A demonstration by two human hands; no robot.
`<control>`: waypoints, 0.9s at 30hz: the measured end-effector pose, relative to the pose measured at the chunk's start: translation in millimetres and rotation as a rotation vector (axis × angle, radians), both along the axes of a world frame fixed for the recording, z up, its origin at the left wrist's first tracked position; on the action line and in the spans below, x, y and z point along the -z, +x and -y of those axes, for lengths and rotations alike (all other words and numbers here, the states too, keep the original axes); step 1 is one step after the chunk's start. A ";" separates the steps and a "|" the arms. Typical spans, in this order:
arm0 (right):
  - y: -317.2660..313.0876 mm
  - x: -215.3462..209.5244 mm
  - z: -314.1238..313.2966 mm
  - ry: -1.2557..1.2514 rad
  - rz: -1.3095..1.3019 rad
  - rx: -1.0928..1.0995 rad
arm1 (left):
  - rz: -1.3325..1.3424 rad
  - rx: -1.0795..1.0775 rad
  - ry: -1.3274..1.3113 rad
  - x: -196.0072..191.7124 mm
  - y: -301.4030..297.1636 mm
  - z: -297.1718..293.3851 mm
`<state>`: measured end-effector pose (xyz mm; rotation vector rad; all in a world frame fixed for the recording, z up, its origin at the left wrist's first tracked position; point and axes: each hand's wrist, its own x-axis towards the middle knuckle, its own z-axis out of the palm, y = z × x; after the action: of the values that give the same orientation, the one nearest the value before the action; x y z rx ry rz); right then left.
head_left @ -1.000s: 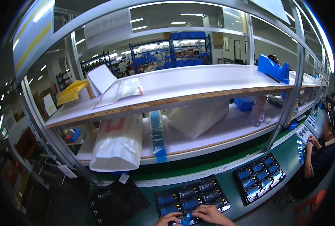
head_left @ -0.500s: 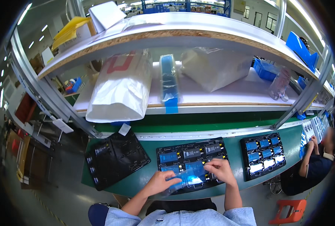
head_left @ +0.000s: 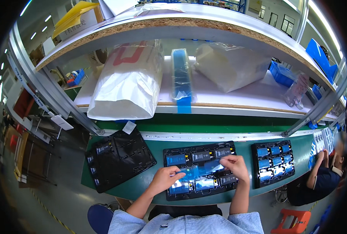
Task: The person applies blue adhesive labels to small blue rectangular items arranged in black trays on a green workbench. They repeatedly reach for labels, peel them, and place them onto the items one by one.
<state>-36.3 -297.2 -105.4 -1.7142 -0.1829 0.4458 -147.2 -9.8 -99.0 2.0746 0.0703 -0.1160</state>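
A strip of clear blue film (head_left: 190,173) stretches between my two hands, above a black tray (head_left: 199,147) of flat batteries. My left hand (head_left: 164,180) pinches the film's left end between thumb and fingers. At the other end, my right hand (head_left: 236,167) grips the film with its fingertips. Several batteries in this tray carry blue film, such as the upper left battery (head_left: 176,159); others show bare black faces, like the top middle battery (head_left: 200,156). The film and my hands partly hide the middle row.
To the left lies a mostly bare black tray (head_left: 123,165), tilted, with several batteries along its side. Another black tray (head_left: 255,168) with film-covered batteries sits right. A shelf holds a white bag (head_left: 123,97) and a blue film roll (head_left: 181,76). A co-worker (head_left: 317,181) sits far right.
The film has moved up from the tray's lower middle to across its middle row. My right hand has moved up and right with it. The view has tilted slightly.
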 end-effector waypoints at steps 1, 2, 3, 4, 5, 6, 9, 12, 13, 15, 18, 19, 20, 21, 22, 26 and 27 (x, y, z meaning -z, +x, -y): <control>2.4 -2.1 2.3 0.018 0.020 0.058 | 0.053 -0.017 -0.011 8.2 -0.5 -6.0; 7.4 -4.7 5.2 0.036 0.040 0.115 | 0.107 -0.035 -0.022 14.3 -0.5 -11.6; 9.4 -5.5 8.2 0.053 0.055 0.183 | 0.102 0.008 -0.056 17.7 -0.3 -15.1; 14.4 -2.6 6.4 0.060 0.031 0.198 | 0.097 0.051 -0.091 20.1 0.2 -18.5; 17.3 1.8 1.6 0.040 0.010 0.159 | 0.092 0.092 -0.126 23.2 0.9 -19.5; 19.4 6.3 -7.4 0.023 -0.009 0.118 | 0.105 0.174 -0.160 26.7 1.9 -17.5; 29.0 33.9 -26.0 -0.028 -0.033 -0.023 | 0.036 0.379 -0.005 20.2 13.7 -2.9; 36.2 52.9 -40.6 -0.104 0.058 -0.063 | 0.140 0.391 0.243 26.8 21.2 9.2; 37.1 55.4 -43.4 -0.129 0.071 -0.064 | 0.165 0.371 0.266 27.1 22.2 12.8; 37.9 59.2 -47.3 -0.151 0.081 -0.053 | 0.216 0.332 0.310 27.2 23.6 18.2; 37.1 63.3 -49.8 -0.160 0.081 -0.029 | 0.242 0.320 0.307 38.6 25.6 21.1; 37.7 62.7 -50.1 -0.174 0.089 -0.031 | 0.237 0.320 0.304 39.8 25.4 21.8; 37.2 62.8 -50.3 -0.188 0.097 -0.033 | 0.233 0.320 0.301 40.2 25.4 22.3; 36.7 63.0 -50.9 -0.203 0.101 -0.022 | 0.232 0.320 0.300 40.2 26.5 22.7; 35.8 63.3 -52.1 -0.219 0.105 -0.011 | 0.237 0.322 0.304 40.6 27.0 23.0; 33.1 63.7 -54.3 -0.226 0.125 0.021 | 0.239 0.324 0.310 40.5 27.2 23.6; 33.1 63.1 -54.4 -0.220 0.125 0.020 | 0.236 0.324 0.310 40.0 27.6 23.8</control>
<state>-3.2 -242.7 -168.5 -1.9602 -0.2126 0.3539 -119.6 -33.5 -139.0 2.3800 -0.4177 -0.0586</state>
